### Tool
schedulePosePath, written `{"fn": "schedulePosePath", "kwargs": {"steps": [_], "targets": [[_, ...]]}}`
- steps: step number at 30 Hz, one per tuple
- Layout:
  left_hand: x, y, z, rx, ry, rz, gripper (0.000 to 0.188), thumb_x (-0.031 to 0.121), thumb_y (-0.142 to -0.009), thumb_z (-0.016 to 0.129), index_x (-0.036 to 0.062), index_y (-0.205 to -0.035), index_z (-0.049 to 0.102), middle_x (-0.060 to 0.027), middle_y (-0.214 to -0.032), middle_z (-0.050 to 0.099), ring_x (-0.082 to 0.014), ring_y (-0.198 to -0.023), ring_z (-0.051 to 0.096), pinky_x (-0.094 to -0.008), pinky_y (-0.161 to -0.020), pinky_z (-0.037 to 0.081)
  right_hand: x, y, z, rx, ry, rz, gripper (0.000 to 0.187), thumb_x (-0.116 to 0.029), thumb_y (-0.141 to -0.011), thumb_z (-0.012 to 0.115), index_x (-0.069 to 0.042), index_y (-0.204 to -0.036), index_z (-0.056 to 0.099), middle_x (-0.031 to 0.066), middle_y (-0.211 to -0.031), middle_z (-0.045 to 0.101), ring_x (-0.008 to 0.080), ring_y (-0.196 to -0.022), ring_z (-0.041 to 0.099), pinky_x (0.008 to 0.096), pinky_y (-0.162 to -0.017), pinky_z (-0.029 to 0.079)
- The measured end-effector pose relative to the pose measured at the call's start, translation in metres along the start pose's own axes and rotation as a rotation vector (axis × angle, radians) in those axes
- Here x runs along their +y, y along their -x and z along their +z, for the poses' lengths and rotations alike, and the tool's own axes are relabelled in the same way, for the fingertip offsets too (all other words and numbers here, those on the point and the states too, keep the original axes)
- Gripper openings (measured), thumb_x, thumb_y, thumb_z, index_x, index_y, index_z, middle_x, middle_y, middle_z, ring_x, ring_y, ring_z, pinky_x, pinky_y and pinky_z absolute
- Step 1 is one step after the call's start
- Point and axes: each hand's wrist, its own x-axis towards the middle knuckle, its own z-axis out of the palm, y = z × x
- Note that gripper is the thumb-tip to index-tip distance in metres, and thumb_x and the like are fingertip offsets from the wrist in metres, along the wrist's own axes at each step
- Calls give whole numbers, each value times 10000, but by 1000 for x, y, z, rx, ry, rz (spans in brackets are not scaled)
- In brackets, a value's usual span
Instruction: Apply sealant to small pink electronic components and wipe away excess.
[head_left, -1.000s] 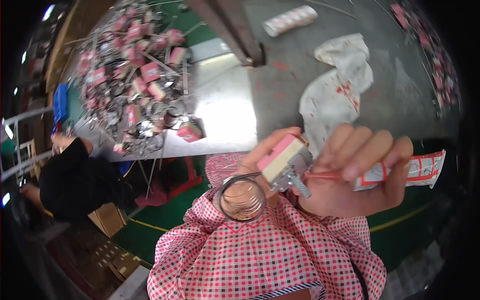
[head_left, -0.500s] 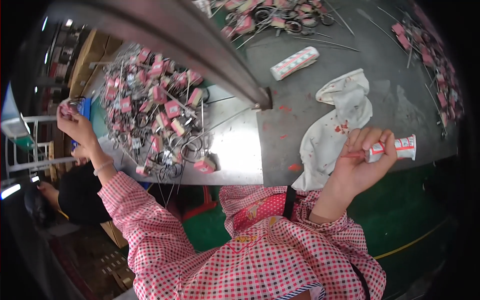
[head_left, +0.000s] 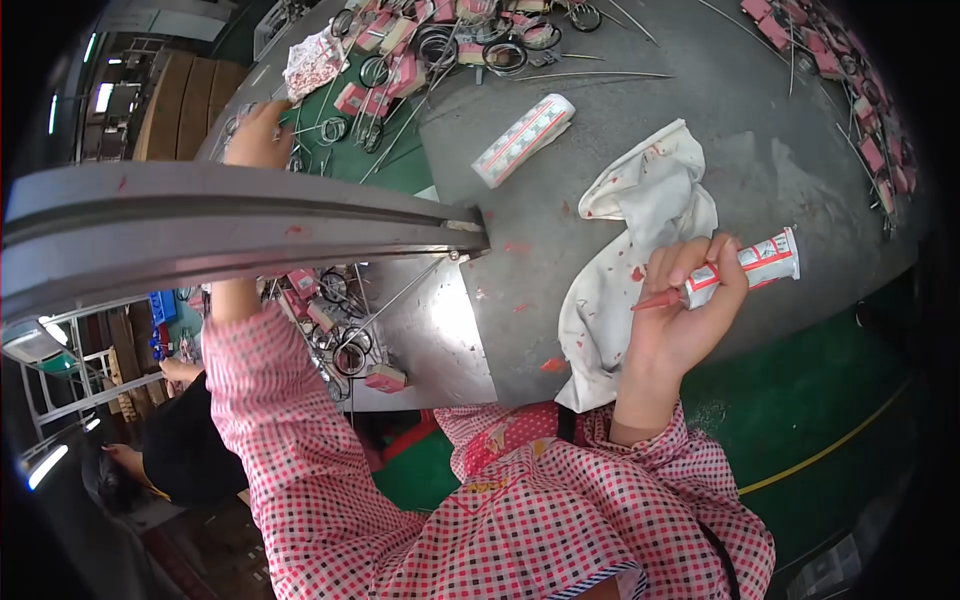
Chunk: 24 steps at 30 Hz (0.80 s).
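Holding a tube in the right hand, fingers curled snugly around it, red nozzle pointing left. That hand's up over the near part of the grey desk, with a white rag right beside it in the view. Rag's crumpled and dotted with red smudges, and there are a few more red marks on the desk itself.

Left hand is way out on the far left, past a metal post that cuts across the forearm. It's near some loose wire coils and a red-specked white bag or cloth, can't say which. Honestly can't tell if those fingers are wide, narrow or gripping something.

Second tube lies on the desk, tilted, up and left of the rag. Pink-and-cream parts with wires are heaped at the top, more off to the right. Someone in a dark top is down on the left.
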Motion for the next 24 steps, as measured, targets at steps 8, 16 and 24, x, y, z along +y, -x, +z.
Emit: {"fn": "schedulePosePath", "kwargs": {"steps": [8,16,24], "targets": [[3,-69,104,-185,-239,-142,401,253,-704,597,118,-1071,508,-149,-1087,478,-380,-999,446,-456,-830,379,-13,-7,-7,52,45,-93,199,-191,-852,424,-79,-694,379,37,-465,378,85,-367,254,220,-371,216],[-5,-55,74,-50,-355,-178,378,333,-684,627,128,-992,551,-133,-1137,427,-351,-1077,367,-523,-824,324,-18,-8,-9,94,39,-79,208,-190,-849,432,-80,-682,378,36,-476,389,81,-376,261,217,-378,218],[-4,-9,-41,549,-33,142,299,179,-669,670,120,-949,581,-153,-1138,433,-308,-1092,387,-389,-917,317,-21,2,-8,-9,-2,-55,197,-193,-849,439,-81,-694,391,36,-484,392,81,-388,261,218,-392,214]]}}
